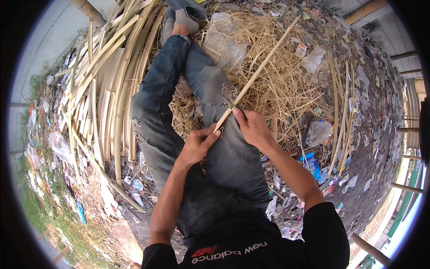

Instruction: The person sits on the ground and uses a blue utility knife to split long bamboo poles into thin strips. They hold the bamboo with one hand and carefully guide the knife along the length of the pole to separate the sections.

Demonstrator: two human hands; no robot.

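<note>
I sit with my legs in blue jeans (179,89) stretched out. A long thin bamboo strip (262,65) runs from my lap up and to the right over a heap of dry straw. My left hand (197,145) grips the strip's near end against my thigh, together with what looks like a small blade. My right hand (253,127) rests on the strip just beyond it, fingers pressing it onto my knee.
A large pile of split bamboo strips (107,89) lies to the left. Dry straw (277,85) and plastic wrap (224,42) cover the ground ahead. Several bamboo strips (340,116) and scattered litter lie at right. Grass (40,206) borders the lower left.
</note>
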